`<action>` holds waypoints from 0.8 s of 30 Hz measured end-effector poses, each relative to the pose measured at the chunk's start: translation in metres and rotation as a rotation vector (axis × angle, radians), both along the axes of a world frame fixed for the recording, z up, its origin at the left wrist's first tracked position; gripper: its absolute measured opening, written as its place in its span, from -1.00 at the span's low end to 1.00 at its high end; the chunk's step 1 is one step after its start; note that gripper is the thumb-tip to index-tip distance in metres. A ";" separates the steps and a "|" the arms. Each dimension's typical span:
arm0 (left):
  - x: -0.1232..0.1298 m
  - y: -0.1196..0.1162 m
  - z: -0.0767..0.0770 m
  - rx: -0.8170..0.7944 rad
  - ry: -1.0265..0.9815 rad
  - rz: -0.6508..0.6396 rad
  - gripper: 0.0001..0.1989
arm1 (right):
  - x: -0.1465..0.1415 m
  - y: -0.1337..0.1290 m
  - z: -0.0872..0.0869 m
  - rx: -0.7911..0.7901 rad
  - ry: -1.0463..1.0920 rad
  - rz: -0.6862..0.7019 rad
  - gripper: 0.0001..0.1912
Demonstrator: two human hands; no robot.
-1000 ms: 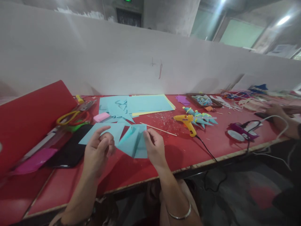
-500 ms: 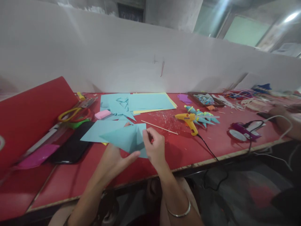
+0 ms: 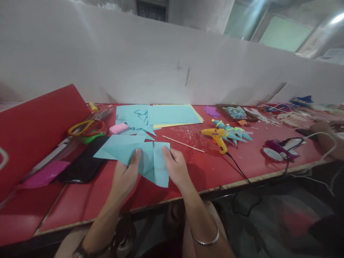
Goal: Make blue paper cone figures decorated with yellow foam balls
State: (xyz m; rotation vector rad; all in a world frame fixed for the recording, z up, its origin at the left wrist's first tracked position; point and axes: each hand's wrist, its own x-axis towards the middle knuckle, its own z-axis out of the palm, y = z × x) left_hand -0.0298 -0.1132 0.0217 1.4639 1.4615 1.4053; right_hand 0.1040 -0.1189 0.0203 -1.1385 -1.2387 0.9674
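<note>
A folded piece of light blue paper (image 3: 146, 161) is held up between my two hands over the front of the red table. My left hand (image 3: 128, 175) grips its lower left part, thumb on top and fingers hidden underneath. The thumb of my right hand (image 3: 176, 166) presses on the right-hand strip, past an upright crease; its other fingers curl behind. Beyond it, to the left, lies another light blue sheet (image 3: 113, 141), partly covered by the held paper. A thin wooden stick (image 3: 184, 144) lies just past my right hand.
A yellow glue gun (image 3: 216, 138) with a black cord lies right, beside blue paper cones (image 3: 233, 133). Left are a black phone (image 3: 83, 161), scissors (image 3: 83, 129) and a pink block (image 3: 118, 128). Blue sheets (image 3: 174, 114) lie behind. Another person's hand (image 3: 325, 134) is far right.
My left hand has come up from below the paper and its thumb now lies on top. The raised flap has flattened out, leaving a visible crease near my right hand.
</note>
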 end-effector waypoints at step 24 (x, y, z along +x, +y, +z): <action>0.004 -0.003 0.008 0.066 -0.009 0.141 -0.63 | 0.005 -0.002 0.005 0.087 -0.122 0.050 -0.69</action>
